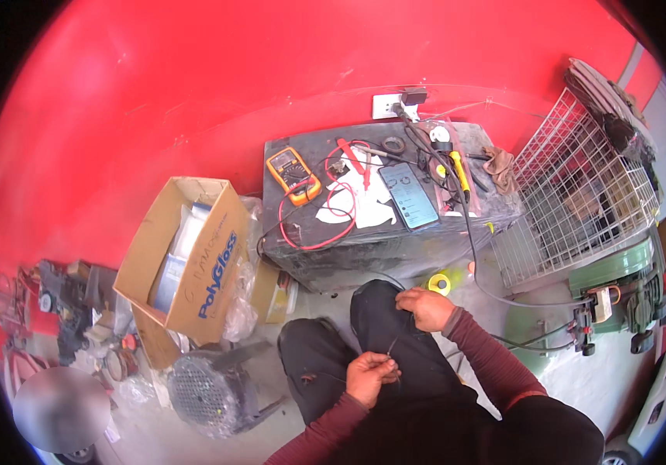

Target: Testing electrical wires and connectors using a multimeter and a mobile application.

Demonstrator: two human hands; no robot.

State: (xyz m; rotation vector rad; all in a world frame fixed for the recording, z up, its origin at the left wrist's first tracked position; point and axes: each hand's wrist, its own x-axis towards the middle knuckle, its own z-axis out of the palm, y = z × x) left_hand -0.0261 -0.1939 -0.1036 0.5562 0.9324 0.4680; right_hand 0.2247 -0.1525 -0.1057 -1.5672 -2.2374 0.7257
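My left hand is held over my lap, thumb and fingers pinched on a thin dark wire. Farther forward, above my right knee, my right hand is closed with its fingertips together. A thin strand, seemingly the same wire, reaches its fingertips; the rest is hidden by the fingers. Beyond my knees, an orange multimeter rests on a dark plastic-wrapped box, its red lead looped over white paper. Beside the paper lie a lit phone and a yellow-handled tool, resembling a soldering iron.
An open cardboard box stands to the left, with a plastic-wrapped round stool before it. On the right are a white wire basket and a green machine with hoses. A yellow bottle stands near my right hand.
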